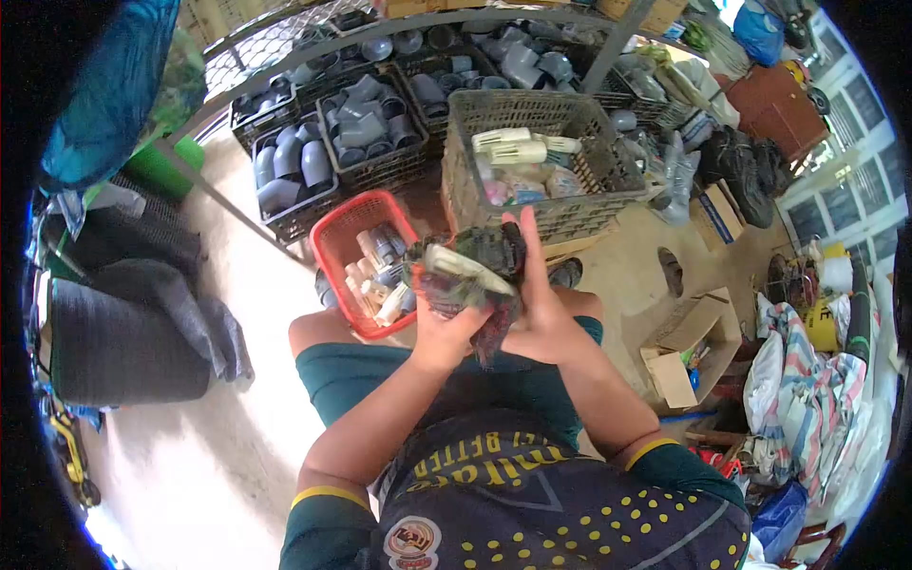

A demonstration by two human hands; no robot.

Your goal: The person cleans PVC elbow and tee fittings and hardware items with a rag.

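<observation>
My left hand (pixel 448 332) is closed around a cream plastic fitting (pixel 465 268) and a crumpled dark patterned rag (pixel 489 252) wrapped partly about it. My right hand (pixel 541 313) presses its palm against the rag's right side, with the fingers stretched upward. Just left of the hands, a red plastic basket (pixel 328 237) holds several cream and grey fittings. Beyond them, a large dark crate (pixel 579 214) contains cream slotted pieces (pixel 518 150) and bagged items. The rag hides part of the fitting and some fingertips.
Black crates full of grey pipe elbows (pixel 361 123) stand at the back left under a metal frame. A dark mesh roll (pixel 123 332) is at left. An open cardboard box (pixel 698 337) and a sandal (pixel 671 271) lie right, near striped sacking (pixel 807 389).
</observation>
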